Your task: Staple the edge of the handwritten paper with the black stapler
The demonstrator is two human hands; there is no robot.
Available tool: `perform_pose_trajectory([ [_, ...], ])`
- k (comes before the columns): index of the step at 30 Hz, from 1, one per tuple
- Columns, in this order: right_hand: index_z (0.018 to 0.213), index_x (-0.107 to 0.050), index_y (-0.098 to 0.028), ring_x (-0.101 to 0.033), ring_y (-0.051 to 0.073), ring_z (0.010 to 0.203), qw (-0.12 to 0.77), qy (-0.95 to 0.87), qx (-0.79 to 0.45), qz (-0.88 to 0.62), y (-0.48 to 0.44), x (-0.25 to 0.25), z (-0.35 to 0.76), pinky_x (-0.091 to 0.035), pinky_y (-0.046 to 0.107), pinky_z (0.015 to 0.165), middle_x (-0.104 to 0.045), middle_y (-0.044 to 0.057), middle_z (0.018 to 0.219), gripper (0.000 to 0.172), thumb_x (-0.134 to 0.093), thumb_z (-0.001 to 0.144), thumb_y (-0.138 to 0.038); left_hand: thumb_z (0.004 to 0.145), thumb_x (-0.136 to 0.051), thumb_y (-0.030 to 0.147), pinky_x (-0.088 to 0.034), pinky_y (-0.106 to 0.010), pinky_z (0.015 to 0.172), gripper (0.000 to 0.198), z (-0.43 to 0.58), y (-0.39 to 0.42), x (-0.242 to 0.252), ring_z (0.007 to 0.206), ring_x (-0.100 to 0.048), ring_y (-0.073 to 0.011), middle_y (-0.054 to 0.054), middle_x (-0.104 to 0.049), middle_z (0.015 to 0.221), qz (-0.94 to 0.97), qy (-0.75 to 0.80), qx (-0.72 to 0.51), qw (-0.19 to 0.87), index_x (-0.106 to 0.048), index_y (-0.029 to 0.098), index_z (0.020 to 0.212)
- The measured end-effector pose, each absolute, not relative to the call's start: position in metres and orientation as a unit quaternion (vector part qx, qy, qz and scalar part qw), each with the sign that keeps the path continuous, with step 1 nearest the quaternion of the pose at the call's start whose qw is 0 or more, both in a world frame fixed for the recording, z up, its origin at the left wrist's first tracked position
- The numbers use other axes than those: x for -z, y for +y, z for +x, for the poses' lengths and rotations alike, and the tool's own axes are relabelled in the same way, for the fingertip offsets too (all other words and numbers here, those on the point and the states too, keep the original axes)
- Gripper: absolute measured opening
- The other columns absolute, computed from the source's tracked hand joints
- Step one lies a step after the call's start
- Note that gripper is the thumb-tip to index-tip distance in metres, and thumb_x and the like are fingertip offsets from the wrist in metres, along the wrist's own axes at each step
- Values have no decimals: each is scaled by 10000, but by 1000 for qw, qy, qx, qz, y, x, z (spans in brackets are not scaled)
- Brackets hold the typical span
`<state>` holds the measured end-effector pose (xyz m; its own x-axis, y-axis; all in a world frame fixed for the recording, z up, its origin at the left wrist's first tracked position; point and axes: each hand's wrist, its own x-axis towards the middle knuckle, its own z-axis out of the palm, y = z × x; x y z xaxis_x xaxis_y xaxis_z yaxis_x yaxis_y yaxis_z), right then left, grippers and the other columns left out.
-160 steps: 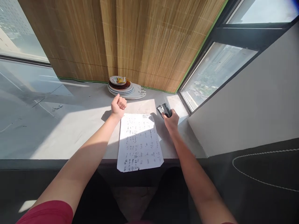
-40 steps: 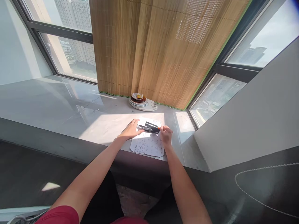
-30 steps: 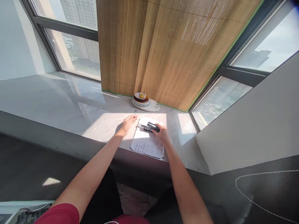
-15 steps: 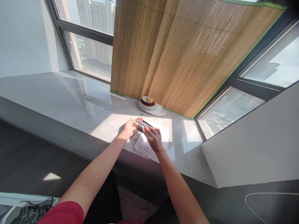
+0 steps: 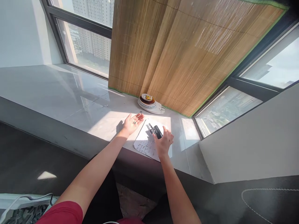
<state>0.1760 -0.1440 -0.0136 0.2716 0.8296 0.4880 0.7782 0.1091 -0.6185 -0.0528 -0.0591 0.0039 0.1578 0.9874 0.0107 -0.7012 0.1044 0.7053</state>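
Note:
My left hand (image 5: 132, 125) is turned palm up over the ledge, fingers stretched out. On its palm lies a small pale and dark piece (image 5: 135, 122), too small to name. Sheets of paper with handwriting (image 5: 142, 144) lie at the ledge's front. My right hand (image 5: 163, 141) is over the right part of the paper, thumb and fingers apart. Between and beyond its fingertips rest a thick black cylindrical object (image 5: 158, 132) and thin dark pen-like sticks (image 5: 151, 127). Whether the right fingertips touch the black object cannot be made out.
A stack of plates (image 5: 147, 104) with a small yellow item on top stands at the back of the window ledge (image 5: 77, 99). Behind it hangs a bamboo blind (image 5: 182, 56). Below at left is a white box (image 5: 14, 199) of dark pieces.
My hands have moved apart. The dark pen-like sticks, earlier held up between both hands, now lie on the paper. My left palm has opened flat, and my right hand has shifted right.

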Motion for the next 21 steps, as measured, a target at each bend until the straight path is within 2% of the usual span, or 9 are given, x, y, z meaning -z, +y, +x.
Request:
perform_pose_trajectory([
  [3, 1325, -754, -236, -616, 397, 1248, 389, -705, 21, -592, -135, -3, 146, -532, 562, 1038, -702, 180, 1342, 322, -705, 1014, -305, 1103, -373, 643, -530, -559, 1208, 528, -53, -61, -6, 1454, -622, -351, -187, -738, 1390, 312, 233, -581, 715, -691, 227, 1178],
  [7, 1264, -788, -274, -648, 325, 1193, 330, -818, 2, -472, -108, -16, 100, -539, 458, 1045, -745, 104, 1309, 288, -690, 1016, -165, 1127, -196, 674, -539, -615, 1130, 707, -54, -61, -6, 1372, -653, -386, -219, -738, 1360, 353, 260, -541, 718, -666, 182, 1317],
  [11, 1055, -803, -235, -677, 281, 1142, 321, -837, -25, -443, -88, -10, 76, -530, 412, 1083, -807, 76, 1146, 162, -720, 997, -108, 1111, -220, 714, -552, -654, 1094, 717, -56, -61, -5, 1308, -679, -397, -222, -746, 1291, 358, 244, -532, 727, -655, 193, 1342],
  [13, 1047, -801, -236, -688, 277, 1126, 325, -835, -30, -443, -88, -9, 74, -541, 411, 1060, -817, 66, 1121, 159, -732, 989, -105, 1102, -246, 721, -571, -659, 1059, 683, -56, -61, -5, 1259, -697, -388, -214, -747, 1260, 366, 257, -535, 717, -647, 216, 1328],
  [15, 1132, -799, -248, -691, 279, 1115, 345, -823, -22, -451, -93, -11, 80, -548, 420, 1026, -819, 61, 1157, 197, -716, 1002, -126, 1097, -280, 715, -605, -608, 976, 620, -56, -62, -5, 1132, -723, -351, -184, -749, 1145, 380, 302, -541, 687, -645, 236, 1246],
  [17, 1196, -792, -262, -691, 286, 1094, 378, -801, -10, -464, -97, -15, 100, -546, 430, 994, -816, 66, 1173, 219, -672, 1033, -177, 1097, -346, 671, -619, -495, 850, 499, -57, -61, -4, 912, -707, -278, -122, -690, 931, 373, 353, -563, 648, -610, 252, 1035],
  [19, 1141, -799, -262, -693, 293, 1057, 417, -765, -1, -492, -94, -19, 136, -544, 431, 959, -813, 80, 1127, 195, -631, 1047, -234, 1090, -436, 539, -567, -380, 695, 386, -59, -60, -2, 674, -581, -197, -40, -522, 727, 325, 367, -605, 628, -475, 265, 822],
  [21, 1036, -795, -239, -697, 286, 1005, 451, -700, 3, -553, -83, -18, 185, -549, 409, 914, -807, 96, 1083, 163, -635, 1013, -261, 1059, -498, 366, -472, -310, 576, 376, -61, -59, -1, 541, -417, -149, 14, -356, 637, 257, 334, -645, 638, -345, 264, 731],
])
